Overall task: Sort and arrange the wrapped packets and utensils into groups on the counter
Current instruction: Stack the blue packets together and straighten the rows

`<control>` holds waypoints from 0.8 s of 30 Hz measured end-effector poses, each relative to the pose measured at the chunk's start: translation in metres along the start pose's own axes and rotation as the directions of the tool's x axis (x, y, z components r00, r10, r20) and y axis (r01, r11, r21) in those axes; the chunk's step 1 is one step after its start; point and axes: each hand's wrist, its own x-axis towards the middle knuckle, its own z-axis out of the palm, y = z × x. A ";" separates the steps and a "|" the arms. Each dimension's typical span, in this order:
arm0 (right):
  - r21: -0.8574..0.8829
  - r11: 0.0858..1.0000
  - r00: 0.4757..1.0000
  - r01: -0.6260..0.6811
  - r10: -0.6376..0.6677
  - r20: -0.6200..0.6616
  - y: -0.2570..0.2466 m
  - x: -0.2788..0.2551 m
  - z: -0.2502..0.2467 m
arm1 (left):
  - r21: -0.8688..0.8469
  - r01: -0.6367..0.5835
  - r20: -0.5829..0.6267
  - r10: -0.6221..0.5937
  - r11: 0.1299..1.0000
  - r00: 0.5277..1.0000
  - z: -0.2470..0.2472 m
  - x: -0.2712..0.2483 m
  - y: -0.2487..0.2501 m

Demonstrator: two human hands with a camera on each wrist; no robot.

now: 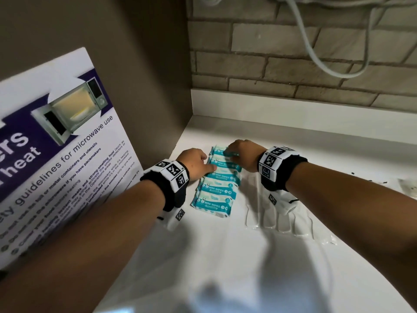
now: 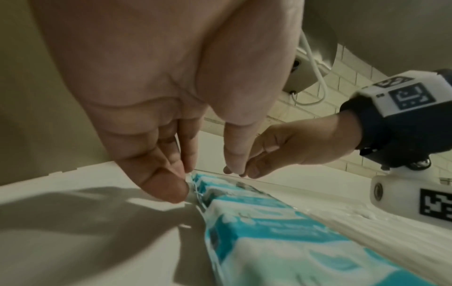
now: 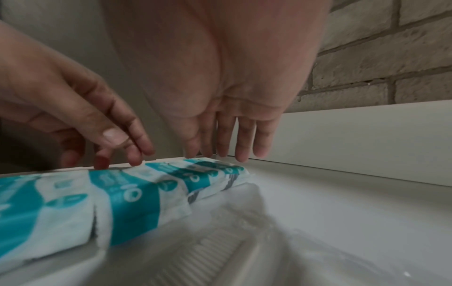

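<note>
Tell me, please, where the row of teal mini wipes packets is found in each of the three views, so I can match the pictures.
Head: row of mini wipes packets lies mid-frame on the white counter, between both wrists.
Left wrist: it runs from the centre to the lower right, under the left hand.
Right wrist: it fills the lower left, below the right hand.
Shared landmark: the brick wall.

White counter [image 1: 282, 256]: wipes packets [image 1: 216, 188], wrapped utensils [image 1: 277, 220]
</note>
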 end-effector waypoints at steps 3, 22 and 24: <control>0.005 1.000 1.000 0.002 -0.003 0.017 -0.002 0.005 0.001 | -0.018 -0.003 0.046 0.003 1.000 0.999 0.003 0.003 0.004; 0.019 1.000 0.999 -0.003 0.004 -0.037 -0.002 0.014 0.006 | 0.017 -0.112 0.077 0.111 0.994 0.991 0.002 0.011 -0.005; 0.022 1.000 0.999 -0.010 0.010 -0.042 -0.003 0.014 0.007 | 0.036 -0.115 0.073 0.112 0.993 0.991 0.001 0.011 -0.005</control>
